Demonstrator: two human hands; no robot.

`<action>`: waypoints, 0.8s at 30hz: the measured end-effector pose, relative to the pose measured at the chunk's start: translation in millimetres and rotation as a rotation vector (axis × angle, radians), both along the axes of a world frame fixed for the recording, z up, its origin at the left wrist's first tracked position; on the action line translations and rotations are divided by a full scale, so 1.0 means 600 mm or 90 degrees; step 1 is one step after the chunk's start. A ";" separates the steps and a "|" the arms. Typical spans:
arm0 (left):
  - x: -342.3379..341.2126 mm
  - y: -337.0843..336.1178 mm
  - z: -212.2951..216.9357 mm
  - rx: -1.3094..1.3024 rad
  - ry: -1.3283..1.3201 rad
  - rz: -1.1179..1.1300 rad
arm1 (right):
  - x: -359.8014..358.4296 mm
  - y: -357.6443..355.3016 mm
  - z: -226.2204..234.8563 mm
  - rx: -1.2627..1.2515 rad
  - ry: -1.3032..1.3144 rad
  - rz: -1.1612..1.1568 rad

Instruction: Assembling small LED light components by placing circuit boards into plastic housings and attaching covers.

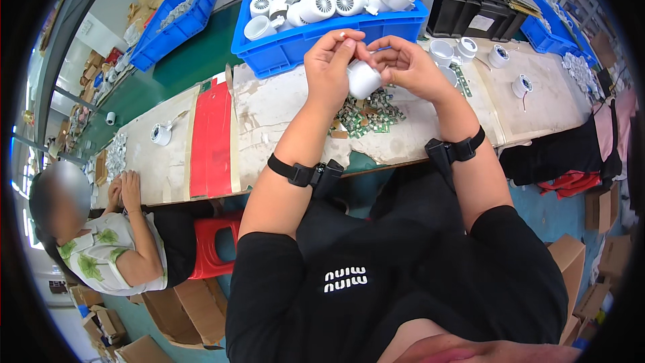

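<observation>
A white cylindrical plastic fan housing is held between my two hands above the table. My left hand is closed at its left side, thumb and forefinger pinched near a tiny reddish-white bit that I cannot make out. From the right, my right hand grips the housing with bent fingers and thumb. Directly below lies a heap of small green circuit boards. Behind my hands stands a blue bin piled with white fan housings, several showing round vented ends.
White cups and round motor parts with wires stand on the cardboard-covered table at right. A black crate sits at the back right. A co-worker sits at left near a red stool.
</observation>
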State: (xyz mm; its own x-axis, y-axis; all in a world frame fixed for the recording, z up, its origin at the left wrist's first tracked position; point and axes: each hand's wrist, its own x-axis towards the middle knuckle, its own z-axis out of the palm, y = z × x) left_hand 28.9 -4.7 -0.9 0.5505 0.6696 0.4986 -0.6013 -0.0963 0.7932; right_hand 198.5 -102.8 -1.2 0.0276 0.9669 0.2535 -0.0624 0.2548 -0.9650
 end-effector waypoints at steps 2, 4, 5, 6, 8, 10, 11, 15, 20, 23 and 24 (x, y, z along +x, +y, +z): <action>-0.006 0.008 -0.002 -0.034 -0.013 0.007 | 0.010 0.000 0.008 0.031 -0.261 -0.127; -0.008 0.018 -0.005 -0.098 -0.043 0.022 | 0.023 -0.003 0.005 0.065 -0.524 -0.252; -0.005 0.023 -0.006 -0.100 -0.047 0.043 | 0.029 -0.003 -0.008 0.031 -0.703 -0.255; -0.003 0.022 -0.004 -0.101 -0.047 0.044 | 0.025 -0.003 -0.009 -0.007 -0.881 -0.256; 0.000 0.020 0.002 -0.100 0.002 0.128 | 0.018 -0.007 -0.008 -0.097 -0.888 -0.239; 0.003 0.020 0.002 -0.061 0.016 0.146 | 0.019 -0.008 -0.008 -0.086 -0.919 -0.224; 0.003 0.020 0.001 -0.023 0.030 0.164 | 0.018 -0.009 -0.009 -0.086 -0.918 -0.224; 0.006 0.020 -0.006 0.008 0.061 0.166 | 0.022 -0.005 -0.004 0.000 -0.739 -0.267; 0.007 0.000 -0.003 0.118 0.152 0.221 | 0.020 0.001 0.008 0.096 -0.186 -0.269; 0.011 -0.009 -0.001 0.246 0.152 0.288 | 0.013 -0.008 0.021 0.106 -0.032 -0.230; 0.012 -0.010 -0.001 0.245 0.152 0.284 | 0.017 -0.006 0.019 0.104 -0.032 -0.234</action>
